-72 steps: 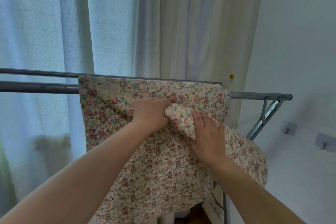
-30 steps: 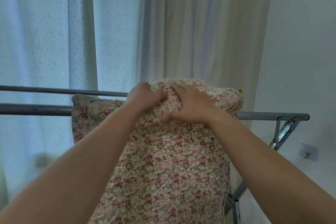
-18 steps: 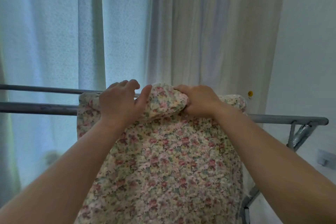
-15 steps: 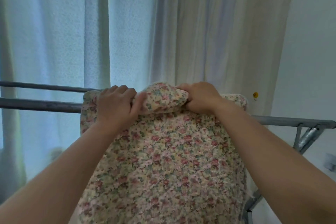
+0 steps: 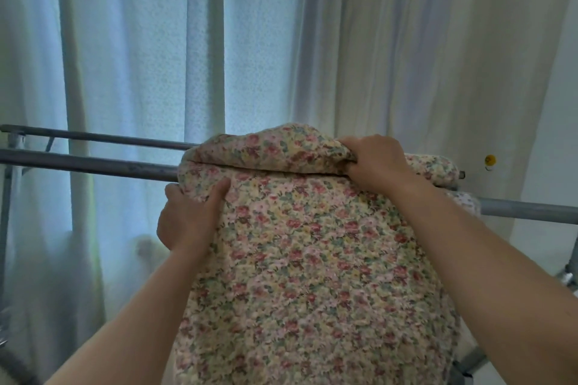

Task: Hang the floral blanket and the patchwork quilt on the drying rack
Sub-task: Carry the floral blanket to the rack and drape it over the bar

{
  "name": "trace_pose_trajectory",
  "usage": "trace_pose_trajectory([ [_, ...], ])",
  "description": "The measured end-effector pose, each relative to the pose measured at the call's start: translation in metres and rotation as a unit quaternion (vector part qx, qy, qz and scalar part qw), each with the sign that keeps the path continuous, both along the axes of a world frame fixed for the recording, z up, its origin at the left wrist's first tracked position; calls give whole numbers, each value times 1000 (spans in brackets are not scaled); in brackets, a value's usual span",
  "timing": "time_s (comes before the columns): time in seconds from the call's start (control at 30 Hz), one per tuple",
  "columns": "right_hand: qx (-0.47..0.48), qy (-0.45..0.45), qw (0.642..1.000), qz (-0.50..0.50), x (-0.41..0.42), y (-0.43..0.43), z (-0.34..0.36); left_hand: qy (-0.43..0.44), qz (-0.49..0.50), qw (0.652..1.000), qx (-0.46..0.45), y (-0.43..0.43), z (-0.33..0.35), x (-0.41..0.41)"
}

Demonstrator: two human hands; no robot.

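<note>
The floral blanket, cream with small red and pink flowers, hangs over the grey metal bars of the drying rack and drapes down toward me. A bunched fold of it humps up on top of the bars. My left hand grips the blanket's left edge just below the near bar, thumb on the front. My right hand grips the bunched fold at the top right. The patchwork quilt is out of view.
Pale sheer curtains and a heavier cream curtain hang behind the rack. The rack's two bars run bare to the left. Its right end bar and a leg brace stand by a white wall.
My left hand has dropped from the top fold to the blanket's left edge below the near bar. My right hand still holds the fold on top. The view has shifted left.
</note>
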State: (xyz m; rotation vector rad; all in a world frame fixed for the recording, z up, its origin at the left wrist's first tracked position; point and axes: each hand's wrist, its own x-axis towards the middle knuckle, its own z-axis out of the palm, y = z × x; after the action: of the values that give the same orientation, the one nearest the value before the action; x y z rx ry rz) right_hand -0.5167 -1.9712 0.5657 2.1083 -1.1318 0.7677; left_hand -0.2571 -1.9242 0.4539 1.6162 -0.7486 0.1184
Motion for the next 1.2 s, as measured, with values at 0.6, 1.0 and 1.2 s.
trace_pose_trajectory([
  [0.6,-125,-268,950,-96,-44,-11,-80,-124,-4,992,-28,-16,-23,23],
  [1.0,-29,-669,743,3,-58,-6,-132,-139,-6,990,-15,-16,-30,32],
  [1.2,-40,-597,800,-34,-79,-10,-135,-126,-21,992,-14,-19,-37,22],
])
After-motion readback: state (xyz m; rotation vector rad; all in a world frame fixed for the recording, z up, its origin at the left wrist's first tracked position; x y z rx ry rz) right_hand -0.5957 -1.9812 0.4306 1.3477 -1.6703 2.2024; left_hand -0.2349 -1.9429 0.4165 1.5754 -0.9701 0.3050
